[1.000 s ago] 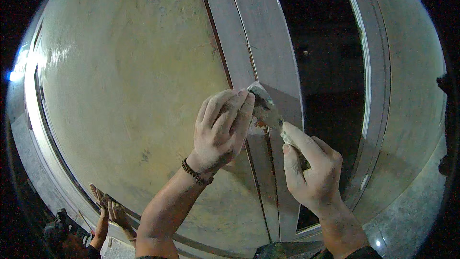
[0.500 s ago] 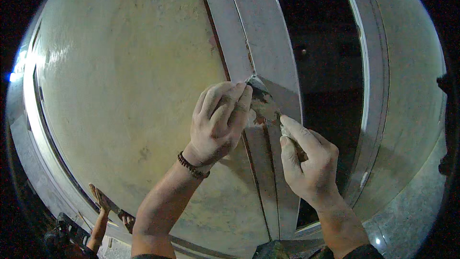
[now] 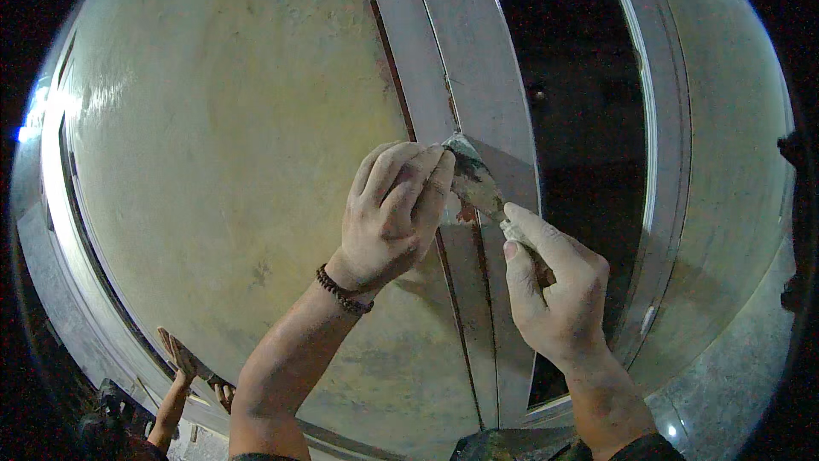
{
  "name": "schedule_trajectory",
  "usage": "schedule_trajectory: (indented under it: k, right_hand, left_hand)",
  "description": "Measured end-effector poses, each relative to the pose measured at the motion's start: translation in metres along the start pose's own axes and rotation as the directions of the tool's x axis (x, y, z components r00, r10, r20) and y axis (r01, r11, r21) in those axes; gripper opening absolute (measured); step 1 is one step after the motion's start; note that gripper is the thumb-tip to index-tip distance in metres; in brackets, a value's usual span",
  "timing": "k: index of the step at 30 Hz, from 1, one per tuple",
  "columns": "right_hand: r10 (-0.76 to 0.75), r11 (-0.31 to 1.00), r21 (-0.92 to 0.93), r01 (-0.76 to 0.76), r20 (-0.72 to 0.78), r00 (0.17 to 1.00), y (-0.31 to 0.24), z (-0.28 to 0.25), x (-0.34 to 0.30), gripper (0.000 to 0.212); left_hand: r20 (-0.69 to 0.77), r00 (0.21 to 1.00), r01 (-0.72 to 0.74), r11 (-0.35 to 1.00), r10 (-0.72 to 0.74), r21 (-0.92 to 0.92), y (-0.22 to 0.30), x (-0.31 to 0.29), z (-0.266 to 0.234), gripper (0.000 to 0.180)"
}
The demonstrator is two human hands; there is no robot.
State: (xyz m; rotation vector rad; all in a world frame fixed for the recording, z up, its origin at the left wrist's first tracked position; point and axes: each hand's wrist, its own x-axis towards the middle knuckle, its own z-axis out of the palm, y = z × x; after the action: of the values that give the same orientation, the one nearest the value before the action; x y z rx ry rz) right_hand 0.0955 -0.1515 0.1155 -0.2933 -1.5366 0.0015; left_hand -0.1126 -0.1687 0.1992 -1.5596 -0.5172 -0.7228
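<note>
My right hand, dusted with pale powder, grips a putty knife by its whitish handle, most of which the fingers hide. The blade is smeared with dark and pale patches. It slants up and left, its tip at the narrow seam of a grey frame. Beside the blade's left edge, my left hand has its fingers drawn together at the tips. Whatever those fingertips pinch is hidden. A dark beaded bracelet circles my left wrist.
A yellowish-green, blotchy panel spreads left of the frame; a dark opening lies to its right. At lower left another person's hand holds a flat tool against the surface. A dark object shows at the bottom edge.
The putty knife and both my hands have shifted very slightly right in the picture, and the blade now lies turned a little more edge-on. The other person's hands have moved slightly.
</note>
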Motion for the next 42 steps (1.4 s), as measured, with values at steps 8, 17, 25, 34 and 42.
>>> schedule_trajectory:
  k: [8,17,25,34,42]
  right_hand:
    - [0.058,0.998,0.019,-0.058,0.017,0.998,-0.004,0.005,-0.003,0.03]
    - [0.02,1.0,0.023,-0.019,-0.047,0.999,-0.001,0.01,-0.007,0.031]
    - [0.017,1.0,0.014,-0.016,-0.075,0.997,0.0,0.02,-0.014,0.032]
    - [-0.032,0.999,0.028,0.036,-0.124,0.992,0.003,0.035,-0.009,0.033]
    - [0.014,1.0,-0.005,-0.014,-0.096,0.995,0.006,0.039,-0.014,0.035]
  left_hand:
    - [-0.008,0.999,-0.039,0.999,0.039,-0.004,-0.007,0.0,0.0,0.038]
    - [0.025,0.998,-0.066,0.997,0.065,0.032,-0.006,0.002,-0.007,0.038]
    - [0.06,0.998,-0.028,0.999,0.031,-0.043,-0.009,-0.006,-0.01,0.038]
    - [0.047,0.998,-0.046,0.999,0.046,0.001,-0.023,-0.007,-0.006,0.04]
    - [0.033,0.996,-0.078,0.997,0.078,0.014,-0.021,-0.005,-0.007,0.037]
